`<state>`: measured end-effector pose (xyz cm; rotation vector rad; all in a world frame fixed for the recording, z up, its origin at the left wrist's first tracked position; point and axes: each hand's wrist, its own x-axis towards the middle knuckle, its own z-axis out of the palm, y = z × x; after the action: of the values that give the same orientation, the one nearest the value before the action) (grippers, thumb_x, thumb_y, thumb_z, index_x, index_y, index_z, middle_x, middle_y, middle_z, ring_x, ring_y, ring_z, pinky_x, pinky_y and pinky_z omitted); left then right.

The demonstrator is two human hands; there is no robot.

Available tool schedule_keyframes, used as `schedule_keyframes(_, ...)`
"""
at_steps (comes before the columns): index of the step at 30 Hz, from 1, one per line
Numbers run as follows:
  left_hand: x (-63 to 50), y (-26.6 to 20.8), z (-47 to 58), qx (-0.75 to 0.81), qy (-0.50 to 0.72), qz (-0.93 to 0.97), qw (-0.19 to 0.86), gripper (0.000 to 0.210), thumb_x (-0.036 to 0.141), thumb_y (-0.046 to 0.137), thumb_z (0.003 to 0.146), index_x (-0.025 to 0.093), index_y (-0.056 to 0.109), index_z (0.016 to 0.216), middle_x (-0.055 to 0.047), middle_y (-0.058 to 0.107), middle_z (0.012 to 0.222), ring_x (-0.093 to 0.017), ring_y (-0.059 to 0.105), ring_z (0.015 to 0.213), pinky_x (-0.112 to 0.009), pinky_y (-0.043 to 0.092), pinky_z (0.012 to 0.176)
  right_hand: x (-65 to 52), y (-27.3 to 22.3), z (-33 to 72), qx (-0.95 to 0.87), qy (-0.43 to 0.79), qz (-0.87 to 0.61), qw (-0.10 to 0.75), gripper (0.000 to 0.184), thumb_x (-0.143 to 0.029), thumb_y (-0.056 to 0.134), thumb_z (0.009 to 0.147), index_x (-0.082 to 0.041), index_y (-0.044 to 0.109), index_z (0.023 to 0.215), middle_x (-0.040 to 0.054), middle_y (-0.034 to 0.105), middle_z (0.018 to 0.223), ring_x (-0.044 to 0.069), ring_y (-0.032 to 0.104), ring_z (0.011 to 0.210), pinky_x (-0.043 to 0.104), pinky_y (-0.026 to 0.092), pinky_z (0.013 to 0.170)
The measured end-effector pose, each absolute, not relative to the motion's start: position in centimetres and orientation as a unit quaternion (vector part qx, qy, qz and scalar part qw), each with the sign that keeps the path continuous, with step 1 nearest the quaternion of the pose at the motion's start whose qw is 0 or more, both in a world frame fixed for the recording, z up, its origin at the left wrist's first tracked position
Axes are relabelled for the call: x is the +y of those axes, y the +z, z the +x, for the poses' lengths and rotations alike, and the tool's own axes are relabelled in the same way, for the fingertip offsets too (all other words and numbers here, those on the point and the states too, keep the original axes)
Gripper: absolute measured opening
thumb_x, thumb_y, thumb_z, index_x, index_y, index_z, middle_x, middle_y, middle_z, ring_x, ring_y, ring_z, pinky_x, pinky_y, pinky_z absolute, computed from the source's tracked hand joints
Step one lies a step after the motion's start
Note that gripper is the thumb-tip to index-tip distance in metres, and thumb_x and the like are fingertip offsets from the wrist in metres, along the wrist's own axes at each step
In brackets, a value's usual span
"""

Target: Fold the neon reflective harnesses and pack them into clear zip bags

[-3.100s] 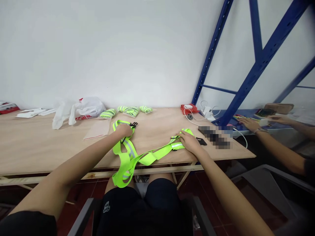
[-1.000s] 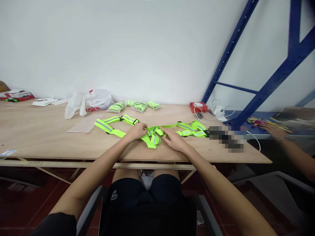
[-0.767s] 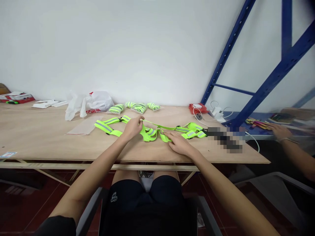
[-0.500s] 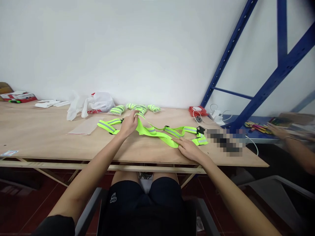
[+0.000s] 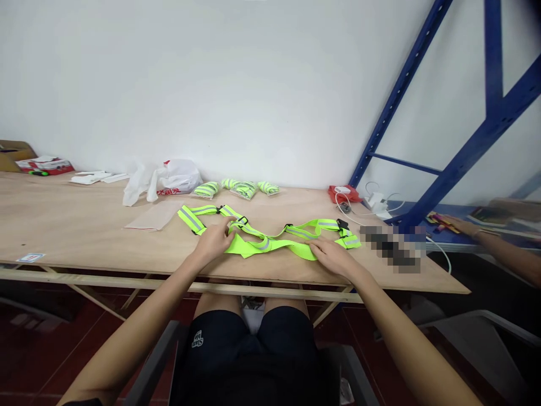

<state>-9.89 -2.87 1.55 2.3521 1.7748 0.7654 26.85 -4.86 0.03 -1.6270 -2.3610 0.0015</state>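
Note:
A neon yellow reflective vest (image 5: 281, 245), made of elastic straps with grey stripes and black buckles, lies spread across the wooden table (image 5: 84, 225). My left hand (image 5: 214, 241) is closed on its left part, thumb and fingers on the strap close to a black slider. At the right, my right hand (image 5: 332, 255) pinches the lower strap near the table's front edge. A black clip buckle (image 5: 342, 224) lies beyond the right hand. To the left of the vest is a flat clear plastic bag (image 5: 152, 217).
Several bagged reflective bundles (image 5: 244, 189) lie by the wall, beside a white plastic bag (image 5: 180, 176). A red pouch (image 5: 344, 194) and white cables are at the right, before a blue metal rack (image 5: 401, 90). Another person's hand (image 5: 462, 225) works at the far right.
My left hand has come down and toward me, lowering the raised strap onto the table. The right hand stays on the lower strap. The view has shifted slightly.

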Motion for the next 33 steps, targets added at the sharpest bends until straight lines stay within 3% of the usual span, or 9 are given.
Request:
schedule_keyframes(3,-3.7,2.1,-8.7,0.583,0.259,0.77,0.014,0.049,0.027,0.047,0.094,0.023,0.047,0.142,-0.004,0.076,0.098,-0.026,0.071,0.085,-0.03,0.044,0.066,-5.6,1.0,24.1,-0.812,-0.055,-0.547,0.197,0.041,-0.038,0.038,0.101,-0.024,0.073,0.117,0.01,0.073,0.106,0.027,0.067,0.099,0.039,0.053,0.082)
schedule_keyframes(7,-4.4,2.8,-7.0,0.594,0.251,0.764,-0.017,0.055,0.024,0.049,0.094,0.025,0.041,0.148,-0.004,0.076,0.11,-0.025,0.072,0.09,-0.029,0.044,0.066,-7.1,0.9,19.5,-0.865,-0.076,-0.426,0.252,0.034,-0.036,0.043,0.101,-0.023,0.074,0.102,0.0093,0.073,0.094,0.024,0.067,0.089,0.037,0.052,0.082)
schedule_keyframes(12,-5.1,2.1,-6.1,0.576,0.26,0.774,-0.027,0.032,0.028,0.05,0.095,0.024,0.06,0.126,-0.004,0.077,0.107,-0.024,0.073,0.09,-0.029,0.044,0.067,-7.8,-0.9,15.8,-0.912,-0.035,-0.341,0.226,0.032,-0.031,0.048,0.1,-0.018,0.065,0.124,0.012,0.07,0.123,0.026,0.063,0.114,0.041,0.049,0.1)
schedule_keyframes(15,-5.6,0.8,-6.4,0.552,0.266,0.789,-0.036,0.021,0.029,0.051,0.095,0.022,0.065,0.108,-0.004,0.077,0.089,-0.023,0.073,0.082,-0.028,0.043,0.065,-7.6,-1.4,15.2,-0.907,-0.004,-0.372,0.198,0.04,-0.032,0.052,0.098,-0.015,0.056,0.135,0.0154,0.062,0.136,0.029,0.057,0.124,0.044,0.046,0.105)
schedule_keyframes(19,-6.1,-1.1,-7.2,0.494,0.298,0.815,-0.058,0.018,0.029,0.052,0.093,0.021,0.063,0.106,-0.002,0.073,0.078,-0.018,0.069,0.071,-0.024,0.041,0.059,-7.5,-1.2,15.4,-0.889,0.027,-0.425,0.166,0.037,-0.033,0.053,0.097,-0.013,0.056,0.128,0.0184,0.062,0.131,0.031,0.058,0.122,0.046,0.047,0.102)
schedule_keyframes(22,-6.5,-2.0,-7.5,0.446,0.296,0.842,-0.07,0.016,0.026,0.054,0.092,0.021,0.062,0.104,-0.002,0.072,0.083,-0.016,0.067,0.07,-0.022,0.039,0.056,-7.3,-1.3,16.1,-0.87,0.04,-0.454,0.187,0.04,-0.033,0.05,0.098,-0.011,0.052,0.131,0.0195,0.061,0.131,0.031,0.057,0.122,0.045,0.047,0.101)
schedule_keyframes(27,-6.8,-2.3,-7.8,0.364,0.245,0.896,-0.067,0.015,0.027,0.05,0.098,0.021,0.064,0.099,-0.005,0.071,0.099,-0.019,0.067,0.091,-0.024,0.047,0.069,-6.4,-1.2,17.8,-0.825,0.046,-0.511,0.238,0.049,-0.029,0.047,0.097,-0.014,0.042,0.143,0.0163,0.054,0.142,0.03,0.055,0.126,0.042,0.047,0.101)
schedule_keyframes(31,-7.0,-1.7,-8.3,0.338,0.215,0.915,-0.049,0.026,0.031,0.047,0.101,0.023,0.066,0.116,-0.006,0.07,0.109,-0.02,0.066,0.097,-0.027,0.05,0.078,-5.9,-0.5,18.8,-0.808,-0.021,-0.562,0.174,0.047,-0.028,0.047,0.096,-0.016,0.048,0.141,0.0152,0.053,0.144,0.03,0.056,0.124,0.04,0.047,0.097)
schedule_keyframes(33,-7.2,-1.4,-8.7,0.336,0.193,0.921,-0.038,0.031,0.032,0.047,0.101,0.026,0.063,0.128,-0.006,0.067,0.113,-0.02,0.065,0.098,-0.028,0.05,0.079,-5.9,-0.2,19.0,-0.804,-0.064,-0.58,0.115,0.038,-0.028,0.047,0.097,-0.016,0.058,0.131,0.0153,0.061,0.136,0.03,0.058,0.118,0.039,0.045,0.095)
